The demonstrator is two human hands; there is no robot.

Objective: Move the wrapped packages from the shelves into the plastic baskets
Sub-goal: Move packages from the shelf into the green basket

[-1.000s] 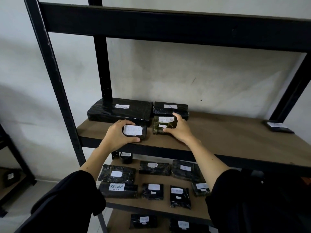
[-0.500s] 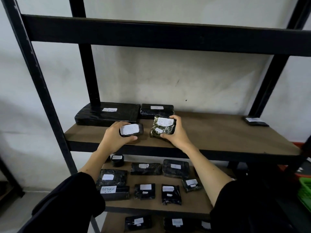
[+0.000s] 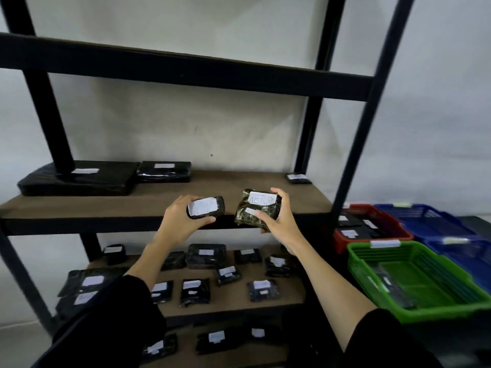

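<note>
Hands each clasp a package: left hand a black one, right hand one (labelled RETURN).

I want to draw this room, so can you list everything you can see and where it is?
Shelf rack: one, black frame, brown boards, against the white wall.
Packages on middle shelf: three, black; a large one left, one beside it, a small one far right.
Packages on lower shelves: many, black with white labels.
Held packages: two; small black one, one labelled RETURN.
Baskets: green nearest, red holding packages, two blue, at right.
Hands: left hand, right hand, each holding a package.
</note>
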